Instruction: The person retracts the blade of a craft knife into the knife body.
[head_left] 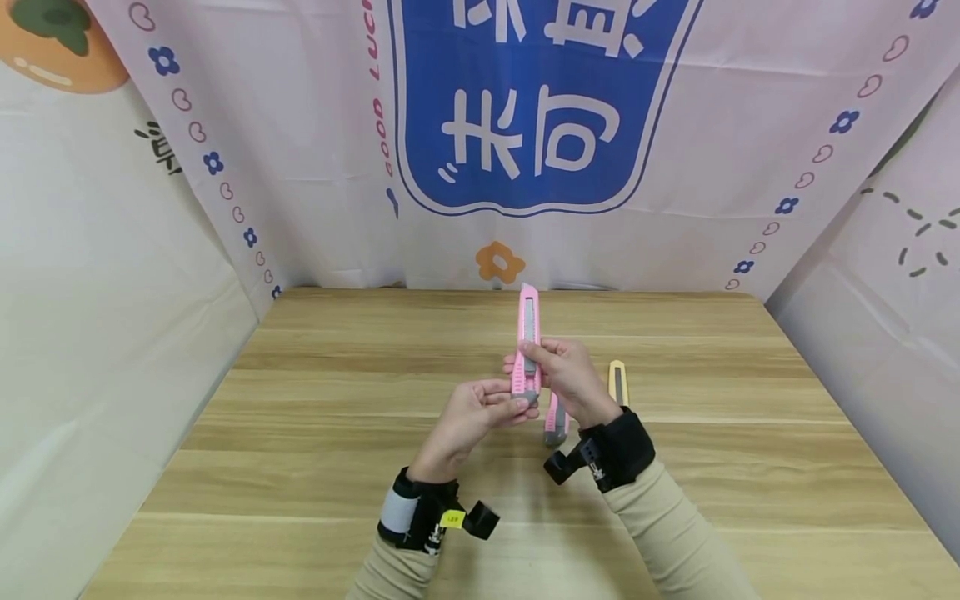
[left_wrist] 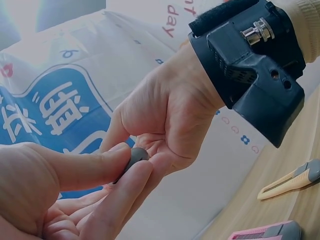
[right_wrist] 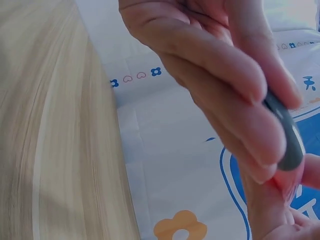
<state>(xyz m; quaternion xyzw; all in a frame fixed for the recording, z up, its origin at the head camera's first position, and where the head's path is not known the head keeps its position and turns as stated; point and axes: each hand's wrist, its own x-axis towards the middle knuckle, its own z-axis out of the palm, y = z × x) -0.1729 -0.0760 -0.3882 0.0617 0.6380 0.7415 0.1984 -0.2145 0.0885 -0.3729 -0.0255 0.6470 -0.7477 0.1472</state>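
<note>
Both hands hold a pink utility knife (head_left: 528, 317) upright above the table, and a small pale tip shows at its top end. My left hand (head_left: 476, 412) pinches the knife's grey bottom end between thumb and fingers; that grey end also shows in the right wrist view (right_wrist: 290, 140). Higher up, my right hand (head_left: 573, 379) grips the knife's body, its thumb lying over the grey slider. Beneath the right hand lies a second pink utility knife (head_left: 556, 423) with a grey end, partly hidden. A yellow utility knife (head_left: 617, 382) lies right of it, its lower part behind the right wrist.
The wooden table (head_left: 315, 400) runs back to a printed white cloth (head_left: 322, 225) with a blue patch. More white cloth hangs along both sides. Each wrist wears a black strap with a small camera.
</note>
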